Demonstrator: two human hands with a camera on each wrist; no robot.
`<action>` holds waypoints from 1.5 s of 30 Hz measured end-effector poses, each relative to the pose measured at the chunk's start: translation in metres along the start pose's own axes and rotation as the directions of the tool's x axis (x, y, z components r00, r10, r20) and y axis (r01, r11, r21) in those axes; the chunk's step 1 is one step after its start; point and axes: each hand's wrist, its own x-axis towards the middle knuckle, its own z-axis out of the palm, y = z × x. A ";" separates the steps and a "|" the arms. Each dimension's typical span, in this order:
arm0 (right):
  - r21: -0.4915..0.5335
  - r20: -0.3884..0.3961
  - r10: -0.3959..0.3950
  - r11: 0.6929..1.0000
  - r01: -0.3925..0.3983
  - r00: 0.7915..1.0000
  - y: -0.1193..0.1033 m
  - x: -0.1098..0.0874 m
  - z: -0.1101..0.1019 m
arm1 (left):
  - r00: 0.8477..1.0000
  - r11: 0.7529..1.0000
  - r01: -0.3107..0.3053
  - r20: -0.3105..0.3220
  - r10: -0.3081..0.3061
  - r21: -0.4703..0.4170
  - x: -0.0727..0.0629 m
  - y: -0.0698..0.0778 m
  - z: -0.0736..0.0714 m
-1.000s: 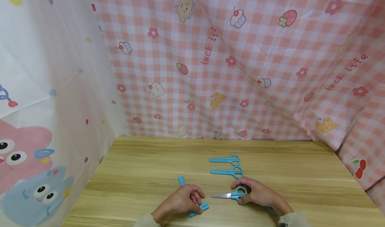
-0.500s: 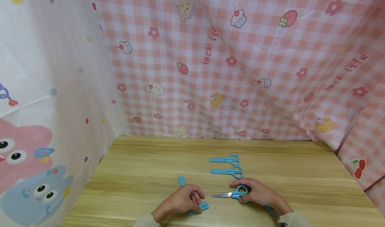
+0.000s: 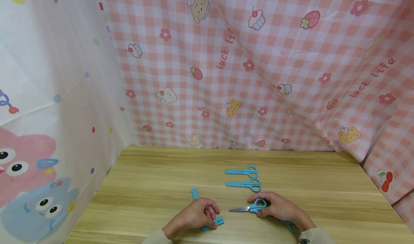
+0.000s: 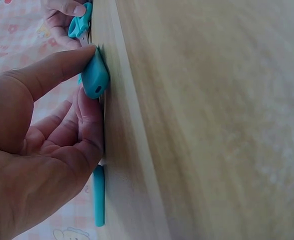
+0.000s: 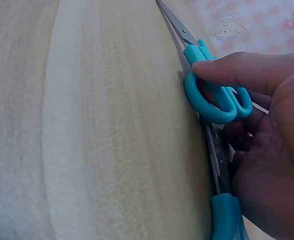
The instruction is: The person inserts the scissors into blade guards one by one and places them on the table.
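My left hand (image 3: 198, 213) pinches a light-blue scissors sheath (image 3: 219, 221) between thumb and fingers, its slotted end pointing right. In the left wrist view the sheath (image 4: 95, 77) shows a small hole in its rounded end. My right hand (image 3: 278, 208) holds small scissors (image 3: 253, 209) by their blue handles, the bare metal blades closed and pointing left toward the sheath. A gap separates blade tip and sheath in the head view. Beneath the right hand lies a second pair of unsheathed scissors (image 5: 224, 210), partly hidden. Another blue sheath (image 3: 194, 194) lies just beyond the left hand.
Two sheathed blue scissors lie one above the other farther back, the rear pair (image 3: 240, 172) and the front pair (image 3: 242, 184). The wooden table (image 3: 155, 172) meets a pink checked cloth (image 3: 181, 122) behind and a white printed cloth (image 3: 81, 104) at left.
The scissors in my right hand have shifted very slightly right and away from me. The sheath in my left hand has tilted a little; the left hand itself stays nearly still.
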 end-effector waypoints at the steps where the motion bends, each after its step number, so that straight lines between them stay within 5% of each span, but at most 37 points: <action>1: 0.003 0.000 -0.001 1.000 0.001 1.000 0.000 0.000 0.000 | 1.000 1.000 0.001 0.001 -0.001 -0.001 0.000 0.000 0.000; 17: -0.063 -0.037 -0.043 0.997 0.041 0.998 0.001 0.000 0.002 | 1.000 1.000 0.013 -0.007 -0.013 -0.025 0.001 0.001 0.001; 45: 0.067 -0.104 0.045 0.997 -0.038 0.994 -0.012 -0.007 -0.002 | 1.000 1.000 -0.003 -0.004 0.003 -0.020 0.001 0.012 -0.004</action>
